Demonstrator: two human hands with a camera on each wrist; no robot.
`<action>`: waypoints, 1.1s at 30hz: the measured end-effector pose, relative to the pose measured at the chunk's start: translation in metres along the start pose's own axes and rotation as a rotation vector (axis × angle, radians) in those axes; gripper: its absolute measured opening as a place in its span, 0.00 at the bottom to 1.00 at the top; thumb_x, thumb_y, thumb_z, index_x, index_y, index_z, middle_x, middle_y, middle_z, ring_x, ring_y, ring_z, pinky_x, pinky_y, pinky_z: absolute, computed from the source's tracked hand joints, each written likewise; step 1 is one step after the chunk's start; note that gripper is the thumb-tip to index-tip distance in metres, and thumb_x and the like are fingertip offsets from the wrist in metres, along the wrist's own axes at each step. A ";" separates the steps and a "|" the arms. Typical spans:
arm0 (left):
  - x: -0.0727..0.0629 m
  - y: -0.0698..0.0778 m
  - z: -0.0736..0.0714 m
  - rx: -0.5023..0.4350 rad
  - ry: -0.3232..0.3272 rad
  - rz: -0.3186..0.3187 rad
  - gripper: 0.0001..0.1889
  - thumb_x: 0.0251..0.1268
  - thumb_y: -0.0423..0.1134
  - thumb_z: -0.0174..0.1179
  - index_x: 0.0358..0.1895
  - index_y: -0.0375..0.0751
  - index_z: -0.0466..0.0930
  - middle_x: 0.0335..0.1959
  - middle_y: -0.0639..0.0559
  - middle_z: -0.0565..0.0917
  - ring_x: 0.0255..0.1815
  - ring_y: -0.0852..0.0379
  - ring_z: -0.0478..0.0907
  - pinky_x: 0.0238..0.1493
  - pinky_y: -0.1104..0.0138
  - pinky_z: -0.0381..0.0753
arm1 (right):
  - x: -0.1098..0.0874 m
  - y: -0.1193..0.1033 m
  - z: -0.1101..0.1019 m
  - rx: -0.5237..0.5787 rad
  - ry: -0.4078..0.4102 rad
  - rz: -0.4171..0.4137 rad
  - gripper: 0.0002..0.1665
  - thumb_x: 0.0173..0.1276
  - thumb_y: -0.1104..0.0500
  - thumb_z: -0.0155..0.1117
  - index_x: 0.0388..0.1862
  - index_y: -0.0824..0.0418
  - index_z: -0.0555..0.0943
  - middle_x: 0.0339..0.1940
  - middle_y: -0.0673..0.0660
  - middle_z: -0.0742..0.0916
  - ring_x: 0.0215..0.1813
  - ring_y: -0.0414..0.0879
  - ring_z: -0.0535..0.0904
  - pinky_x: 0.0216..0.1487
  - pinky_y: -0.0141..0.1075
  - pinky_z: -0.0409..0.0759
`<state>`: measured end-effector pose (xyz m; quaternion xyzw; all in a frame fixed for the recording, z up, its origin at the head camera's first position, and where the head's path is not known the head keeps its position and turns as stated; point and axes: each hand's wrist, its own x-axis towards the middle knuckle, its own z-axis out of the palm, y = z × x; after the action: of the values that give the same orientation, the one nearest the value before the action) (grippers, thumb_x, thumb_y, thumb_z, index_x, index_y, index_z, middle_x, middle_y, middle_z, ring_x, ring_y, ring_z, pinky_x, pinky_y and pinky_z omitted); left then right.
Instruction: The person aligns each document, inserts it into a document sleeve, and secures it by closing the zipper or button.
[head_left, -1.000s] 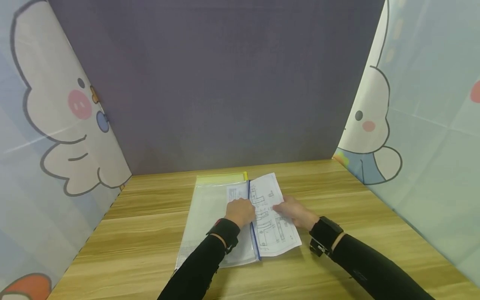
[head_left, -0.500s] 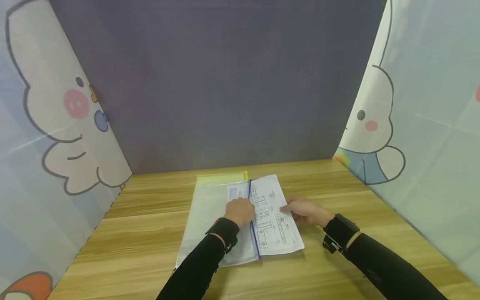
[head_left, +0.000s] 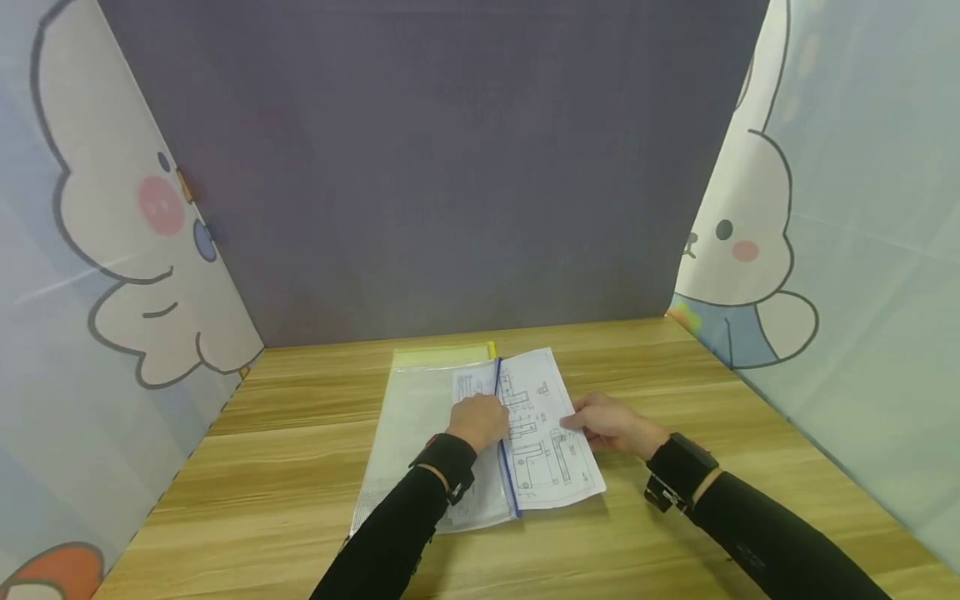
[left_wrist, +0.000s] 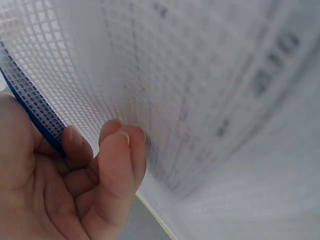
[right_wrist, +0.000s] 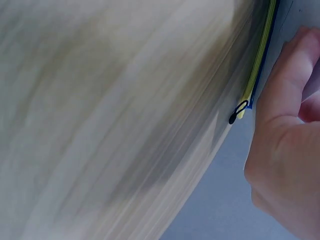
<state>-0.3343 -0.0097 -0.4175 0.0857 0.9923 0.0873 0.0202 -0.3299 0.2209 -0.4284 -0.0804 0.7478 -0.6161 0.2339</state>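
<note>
A clear mesh zipper pouch (head_left: 408,425) with a blue edge lies on the table. Out of its right side sticks a white paper sheet (head_left: 543,471) printed with technical drawings; its left part shows through the pouch. My left hand (head_left: 478,419) grips the pouch near the blue-edged opening, fingers curled against the mesh (left_wrist: 55,65) in the left wrist view. At the sheet's outer right edge, my right hand (head_left: 611,422) pinches the paper, thumb on top and the other fingers beneath. The right wrist view shows only part of this hand (right_wrist: 290,135).
A second pouch (head_left: 442,357) with a yellow edge lies under the first one and shows at its back. A black zipper pull loop (right_wrist: 239,111) hangs at a yellow-edged corner. Behind the wooden table (head_left: 285,467) stands a dark grey panel (head_left: 450,167), with cartoon-printed cloths on both sides.
My right hand has shifted right, from over the paper to its right edge, and the sheet's right side has moved slightly right. My left hand keeps its grip on the pouch.
</note>
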 end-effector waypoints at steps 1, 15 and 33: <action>0.000 -0.001 0.000 -0.005 -0.002 0.000 0.22 0.78 0.44 0.48 0.22 0.42 0.76 0.16 0.51 0.71 0.18 0.53 0.72 0.19 0.63 0.69 | 0.000 0.000 0.001 -0.002 0.008 0.002 0.16 0.75 0.68 0.56 0.55 0.79 0.78 0.42 0.67 0.89 0.42 0.59 0.89 0.42 0.48 0.88; -0.002 -0.002 -0.003 -0.072 -0.020 -0.021 0.21 0.79 0.44 0.47 0.23 0.41 0.76 0.17 0.51 0.71 0.20 0.53 0.72 0.22 0.63 0.69 | 0.006 0.002 0.015 0.027 0.035 0.010 0.18 0.74 0.68 0.58 0.57 0.79 0.77 0.41 0.65 0.90 0.42 0.58 0.89 0.43 0.48 0.88; 0.002 -0.003 -0.001 -0.038 -0.042 -0.016 0.20 0.80 0.46 0.47 0.31 0.39 0.80 0.21 0.50 0.74 0.24 0.52 0.73 0.26 0.62 0.72 | 0.015 -0.005 0.039 0.024 0.046 0.022 0.16 0.72 0.68 0.59 0.55 0.78 0.79 0.39 0.64 0.90 0.40 0.56 0.89 0.42 0.47 0.88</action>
<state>-0.3369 -0.0129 -0.4172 0.0790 0.9905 0.1041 0.0436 -0.3268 0.1790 -0.4322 -0.0552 0.7465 -0.6239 0.2246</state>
